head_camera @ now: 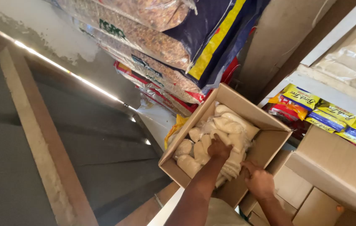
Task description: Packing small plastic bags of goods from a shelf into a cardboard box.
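My left hand (219, 147) lies knuckles-up among the white packets (228, 125) that fill the open cardboard box (270, 144); its fingers curl down into the pile, though I cannot tell whether they have closed on one. My right hand (260, 181), at about 4 o'clock from the left, sits by the box's near corner with fingers bent, touching the packets' edge. These clear bags of white powder look soft and slumping, probably slick and easy to puncture, so I judge each is best cupped around its middle. The box rests tilted on a pale surface (157, 121). At 11 o'clock are stacked grain sacks (153, 42); at 2 o'clock, yellow-and-blue packets (332, 115) on a shelf.
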